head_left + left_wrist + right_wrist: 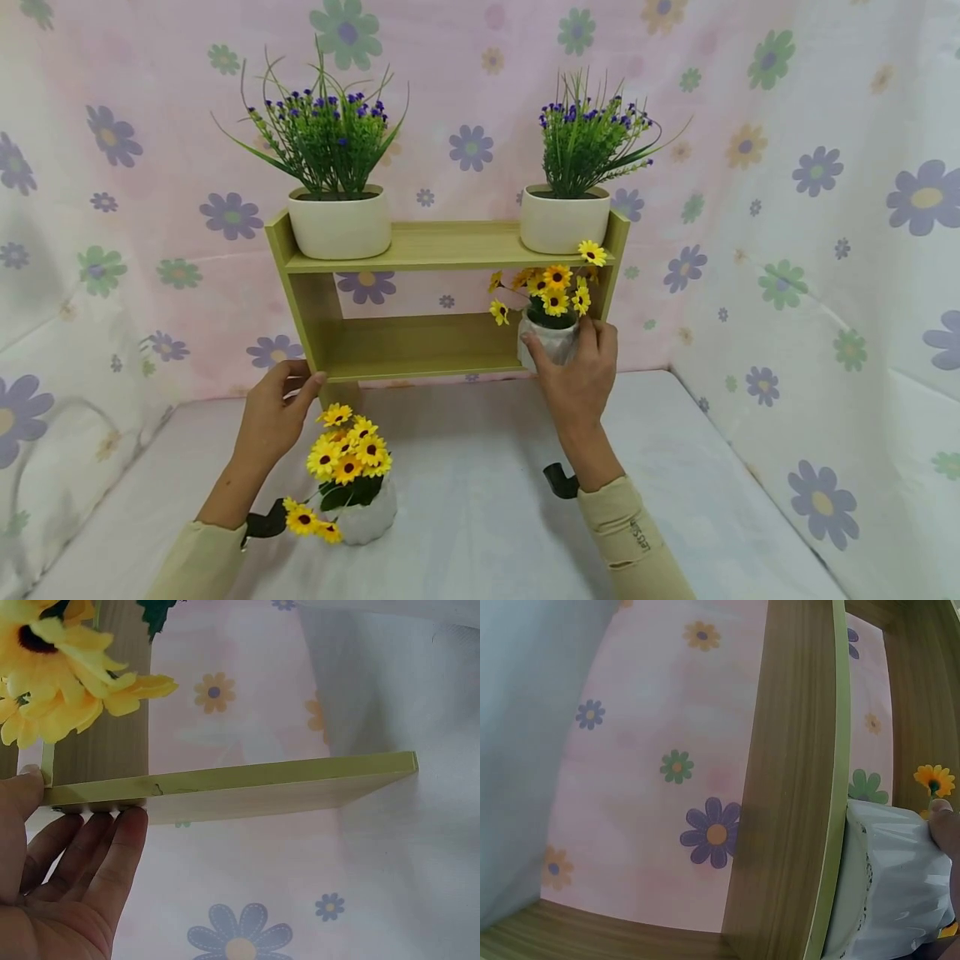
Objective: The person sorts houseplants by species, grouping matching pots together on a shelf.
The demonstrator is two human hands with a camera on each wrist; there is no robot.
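A wooden shelf unit [427,343] with two boards stands on the white-covered table. My right hand [583,383] grips a white pot of yellow flowers [555,342] at the right end of its lower board. In the right wrist view the pot's base [851,892] is at the board's front edge; whether it rests fully there I cannot tell. My left hand [272,415] pinches the unit's left side panel [247,776], thumb at the front, fingers on the outer face. Below that hand, a second white pot of yellow flowers [367,518] sits on the table.
On the top board stand two cream pots with purple flowers, one at the left end [341,225] and one at the right end [564,221]. A flower-printed cloth [465,83] hangs behind and along both sides. Black wrist mounts [561,481] show near both sleeves.
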